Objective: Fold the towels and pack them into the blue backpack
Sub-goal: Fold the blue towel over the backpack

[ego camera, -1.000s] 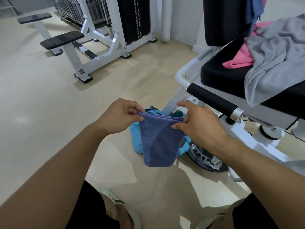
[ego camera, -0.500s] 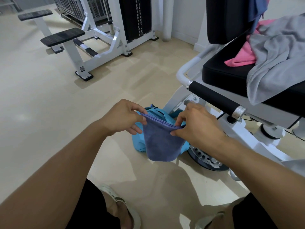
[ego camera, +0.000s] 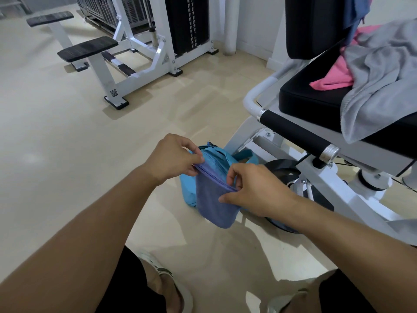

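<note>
Low in the centre, the left hand (ego camera: 173, 158) and right hand (ego camera: 255, 190) pinch a folded purple towel (ego camera: 214, 199) over the blue backpack (ego camera: 216, 154) on the floor, unpacked, while grey towel (ego camera: 381, 82) and pink towel (ego camera: 334, 75) wait unfolded on the bench (ego camera: 311, 102), upper right.

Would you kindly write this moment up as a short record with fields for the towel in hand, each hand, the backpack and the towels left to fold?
towel in hand: purple towel, folded, hanging from its top edge
left hand: pinches the top edge's left end
right hand: pinches the top edge's right end
backpack: blue, on the floor behind the towel
towels left: grey towel and pink towel, unfolded on the black seat
</note>
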Motion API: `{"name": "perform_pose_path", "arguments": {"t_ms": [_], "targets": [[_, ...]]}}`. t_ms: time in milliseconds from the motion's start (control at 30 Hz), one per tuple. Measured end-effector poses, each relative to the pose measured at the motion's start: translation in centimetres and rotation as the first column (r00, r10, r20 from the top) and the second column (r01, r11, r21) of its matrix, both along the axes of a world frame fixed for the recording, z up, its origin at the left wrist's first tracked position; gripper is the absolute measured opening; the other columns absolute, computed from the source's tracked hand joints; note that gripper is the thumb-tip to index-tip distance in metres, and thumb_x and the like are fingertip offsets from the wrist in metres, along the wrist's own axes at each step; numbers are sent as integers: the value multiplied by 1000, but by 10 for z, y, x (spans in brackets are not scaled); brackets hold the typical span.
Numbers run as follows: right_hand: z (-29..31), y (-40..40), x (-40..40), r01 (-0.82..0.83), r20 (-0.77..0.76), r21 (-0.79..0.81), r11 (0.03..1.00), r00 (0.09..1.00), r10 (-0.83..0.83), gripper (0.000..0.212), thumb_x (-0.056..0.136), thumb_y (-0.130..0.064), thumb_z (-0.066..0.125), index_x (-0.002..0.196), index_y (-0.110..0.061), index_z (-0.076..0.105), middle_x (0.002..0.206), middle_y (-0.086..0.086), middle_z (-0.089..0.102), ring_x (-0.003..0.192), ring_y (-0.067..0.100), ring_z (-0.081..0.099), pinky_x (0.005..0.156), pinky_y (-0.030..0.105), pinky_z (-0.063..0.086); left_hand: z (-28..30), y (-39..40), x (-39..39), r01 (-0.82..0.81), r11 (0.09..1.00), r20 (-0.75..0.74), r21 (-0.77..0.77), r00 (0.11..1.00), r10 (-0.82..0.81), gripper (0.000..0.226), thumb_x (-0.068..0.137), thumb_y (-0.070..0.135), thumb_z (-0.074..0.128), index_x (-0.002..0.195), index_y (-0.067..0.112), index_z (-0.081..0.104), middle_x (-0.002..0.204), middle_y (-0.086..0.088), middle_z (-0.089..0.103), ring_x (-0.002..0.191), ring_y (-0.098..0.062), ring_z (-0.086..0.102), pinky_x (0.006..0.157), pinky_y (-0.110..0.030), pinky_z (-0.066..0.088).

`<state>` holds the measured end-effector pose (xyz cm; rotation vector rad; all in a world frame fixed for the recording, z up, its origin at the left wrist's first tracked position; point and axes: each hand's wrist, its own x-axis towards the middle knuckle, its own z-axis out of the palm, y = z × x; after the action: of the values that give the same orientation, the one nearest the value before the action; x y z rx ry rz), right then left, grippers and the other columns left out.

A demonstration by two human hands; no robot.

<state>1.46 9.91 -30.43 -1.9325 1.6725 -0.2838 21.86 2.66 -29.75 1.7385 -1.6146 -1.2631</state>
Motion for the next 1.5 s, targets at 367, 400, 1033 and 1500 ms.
{"name": "perform_pose_path", "arguments": {"t_ms": [367, 400, 1033, 1500], "targets": [[-5, 9, 4, -188, -204, 19, 982, 961, 188, 23, 90, -44, 67, 113, -39, 68, 97, -18, 71, 97, 8, 63, 81, 31, 52, 4, 10, -6, 303, 932, 359, -199, 907, -218, 43, 77, 9, 66, 115, 28, 61, 77, 7, 76, 64, -5, 61, 67, -27, 53], [-6, 3, -1, -134, -210, -20, 991, 969, 127, 24, 91, -43, 67, 115, -39, 67, 98, -18, 70, 98, 9, 62, 80, 30, 51, 5, 11, -6, 336, 918, 394, -211, 889, -235, 45, 78, 10, 66, 119, 29, 60, 79, 9, 76, 71, -7, 64, 74, -32, 54], [-47, -26, -6, -44, 80, 5, 999, 996, 43, 37, 84, -40, 78, 66, -21, 52, 59, -3, 56, 61, 19, 54, 56, 34, 42, 9, 22, -16, 383, 865, 273, -325, 913, -302, 51, 72, 3, 69, 113, 34, 66, 81, 13, 73, 70, -5, 63, 68, -24, 50], [-60, -32, -11, -18, 55, 89, 996, 998, 13, 17, 85, -29, 63, 81, -16, 53, 75, 0, 61, 71, 21, 55, 62, 36, 45, 15, -10, 18, -159, 898, 110, -411, 969, 222, 22, 79, 8, 65, 77, 29, 71, 73, 6, 66, 69, -6, 58, 68, -21, 44]]}}
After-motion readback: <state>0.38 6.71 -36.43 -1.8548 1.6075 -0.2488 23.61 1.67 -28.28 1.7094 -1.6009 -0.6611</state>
